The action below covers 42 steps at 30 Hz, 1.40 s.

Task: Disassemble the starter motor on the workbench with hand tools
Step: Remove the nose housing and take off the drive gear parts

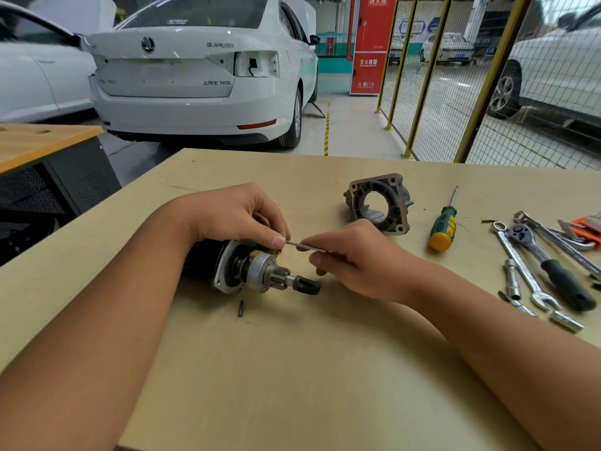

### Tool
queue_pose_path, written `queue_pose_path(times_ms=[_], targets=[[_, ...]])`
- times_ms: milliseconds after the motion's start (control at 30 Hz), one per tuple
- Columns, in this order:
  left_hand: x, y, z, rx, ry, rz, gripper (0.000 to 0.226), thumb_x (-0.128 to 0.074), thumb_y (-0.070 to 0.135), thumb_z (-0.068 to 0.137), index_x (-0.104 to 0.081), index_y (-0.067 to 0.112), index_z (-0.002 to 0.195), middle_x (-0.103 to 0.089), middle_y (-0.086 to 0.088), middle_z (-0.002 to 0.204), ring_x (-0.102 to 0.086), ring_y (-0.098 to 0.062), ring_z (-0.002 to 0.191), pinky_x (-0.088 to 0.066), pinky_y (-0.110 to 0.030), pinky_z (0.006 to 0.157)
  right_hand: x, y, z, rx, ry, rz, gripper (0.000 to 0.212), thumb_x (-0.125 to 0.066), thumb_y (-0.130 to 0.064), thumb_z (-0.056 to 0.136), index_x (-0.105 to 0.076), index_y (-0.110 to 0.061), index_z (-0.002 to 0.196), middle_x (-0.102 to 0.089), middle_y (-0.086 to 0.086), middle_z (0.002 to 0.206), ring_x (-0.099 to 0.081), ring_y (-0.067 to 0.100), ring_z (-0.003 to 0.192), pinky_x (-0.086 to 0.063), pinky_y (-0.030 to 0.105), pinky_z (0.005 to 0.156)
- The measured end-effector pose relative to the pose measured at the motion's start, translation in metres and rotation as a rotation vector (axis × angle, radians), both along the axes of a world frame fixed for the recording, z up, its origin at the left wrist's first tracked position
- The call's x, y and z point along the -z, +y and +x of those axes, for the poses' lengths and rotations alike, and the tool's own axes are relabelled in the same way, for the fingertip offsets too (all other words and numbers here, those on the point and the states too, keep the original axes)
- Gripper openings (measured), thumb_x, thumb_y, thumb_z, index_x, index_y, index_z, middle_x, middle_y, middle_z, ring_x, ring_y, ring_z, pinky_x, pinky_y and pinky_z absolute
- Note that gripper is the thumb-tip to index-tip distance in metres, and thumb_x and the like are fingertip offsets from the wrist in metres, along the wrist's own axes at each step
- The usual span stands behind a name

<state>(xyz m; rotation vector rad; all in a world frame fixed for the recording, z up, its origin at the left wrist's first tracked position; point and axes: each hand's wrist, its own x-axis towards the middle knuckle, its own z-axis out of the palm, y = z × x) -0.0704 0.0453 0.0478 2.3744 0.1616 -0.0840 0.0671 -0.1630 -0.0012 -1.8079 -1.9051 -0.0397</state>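
The starter motor (257, 271) lies on its side on the workbench (292, 369), its pinion gear and black-tipped shaft pointing right. My left hand (234, 216) curls over the top of its body, thumb near the front plate. My right hand (354, 258) pinches a thin metal rod (300, 245) whose tip reaches the motor's front just under my left thumb. The removed grey drive-end housing (379, 203) stands apart behind my right hand. A small dark pin (241, 308) lies on the bench below the motor.
A green-and-yellow screwdriver (444, 226) lies right of the housing. Further right are a ratchet (553, 271), wrenches (523, 265), sockets (566, 321) and orange-handled hex keys (587, 227). White cars and a yellow mesh fence stand beyond the bench.
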Motion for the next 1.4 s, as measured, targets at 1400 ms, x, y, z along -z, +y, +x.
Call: queue_pose_path(times_ms=[1400], targets=[[0.0, 0.004, 0.0, -0.034, 0.024, 0.038, 0.006, -0.072, 0.014, 0.096, -0.077, 0.017, 0.097, -0.078, 0.001, 0.1, -0.073, -0.011, 0.092, -0.056, -0.019, 0.078, 0.003, -0.002, 0.003, 0.001, 0.907, -0.003, 0.015, -0.067, -0.015, 0.096, -0.073, -0.002, 0.101, -0.068, 0.012, 0.07, -0.058, 0.029, 0.05, -0.052, 0.038, 0.049]])
